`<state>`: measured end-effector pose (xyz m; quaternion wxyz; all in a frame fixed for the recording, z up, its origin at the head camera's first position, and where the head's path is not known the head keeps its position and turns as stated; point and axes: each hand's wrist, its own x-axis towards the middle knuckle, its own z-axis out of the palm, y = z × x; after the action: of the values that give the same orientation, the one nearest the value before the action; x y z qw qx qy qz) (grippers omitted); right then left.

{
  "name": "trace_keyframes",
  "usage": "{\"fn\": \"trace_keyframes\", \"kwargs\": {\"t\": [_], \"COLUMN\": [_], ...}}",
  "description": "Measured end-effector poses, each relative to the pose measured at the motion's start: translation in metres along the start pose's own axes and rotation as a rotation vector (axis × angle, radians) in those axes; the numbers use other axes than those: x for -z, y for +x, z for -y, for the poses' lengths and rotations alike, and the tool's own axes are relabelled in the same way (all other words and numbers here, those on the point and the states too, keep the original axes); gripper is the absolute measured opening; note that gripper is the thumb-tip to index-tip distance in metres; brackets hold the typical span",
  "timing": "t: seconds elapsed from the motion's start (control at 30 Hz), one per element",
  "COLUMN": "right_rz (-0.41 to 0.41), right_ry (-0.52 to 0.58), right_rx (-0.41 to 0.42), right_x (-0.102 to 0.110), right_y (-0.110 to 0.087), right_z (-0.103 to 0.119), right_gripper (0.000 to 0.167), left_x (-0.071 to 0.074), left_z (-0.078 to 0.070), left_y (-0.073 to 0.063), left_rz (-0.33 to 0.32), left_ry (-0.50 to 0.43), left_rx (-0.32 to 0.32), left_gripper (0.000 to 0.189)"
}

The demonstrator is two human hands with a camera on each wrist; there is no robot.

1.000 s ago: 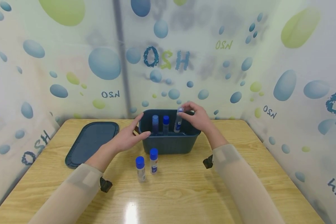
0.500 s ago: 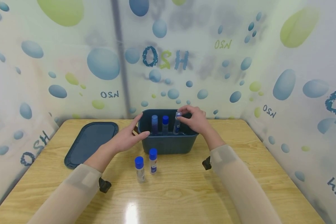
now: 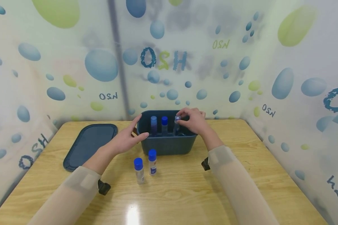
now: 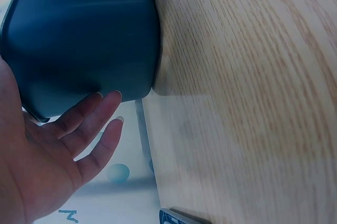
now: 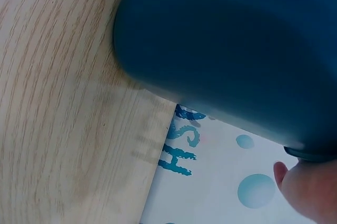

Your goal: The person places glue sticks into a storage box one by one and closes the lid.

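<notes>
In the head view my right hand (image 3: 195,123) pinches the top of a small clear bottle (image 3: 176,128) between thumb and fingers. The bottle stands inside a dark blue bin (image 3: 169,146), near its right end, and its lower part is partly hidden. Two more blue-capped bottles, the left one (image 3: 154,126) and the middle one (image 3: 164,126), stand upright in the bin beside it. My left hand (image 3: 125,139) rests at the bin's left end, thumb at the front rim. In the left wrist view its fingers (image 4: 90,121) lie extended beside the outer wall.
Two blue-capped bottles, one nearer (image 3: 139,172) and one farther (image 3: 152,164), stand on the wooden table (image 3: 180,193) in front of the bin. A flat dark blue lid (image 3: 91,143) lies at the left. A patterned curtain (image 3: 208,72) hangs behind the table.
My right hand has come down with the bottle, which now sits lower and more upright in the bin. The left hand stays at the bin's left end.
</notes>
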<state>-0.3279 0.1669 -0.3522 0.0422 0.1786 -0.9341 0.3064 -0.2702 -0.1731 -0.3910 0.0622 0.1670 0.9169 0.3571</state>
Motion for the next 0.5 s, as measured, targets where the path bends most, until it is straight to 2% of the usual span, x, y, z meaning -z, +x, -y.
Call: {"fn": "trace_keyframes", "kwargs": {"t": [0.5], "right_rz": [0.048], "right_ry": [-0.064], "right_rx": [-0.051], "right_x": [-0.0001], "right_y": [0.0017], "right_z": [0.0012], "right_gripper": [0.026], "left_x": [-0.0017], "left_z": [-0.0008], "left_y": [-0.0001], "left_rz": [-0.001], "left_ry": [0.004], "left_rx": [-0.008], "left_gripper": [0.099]}}
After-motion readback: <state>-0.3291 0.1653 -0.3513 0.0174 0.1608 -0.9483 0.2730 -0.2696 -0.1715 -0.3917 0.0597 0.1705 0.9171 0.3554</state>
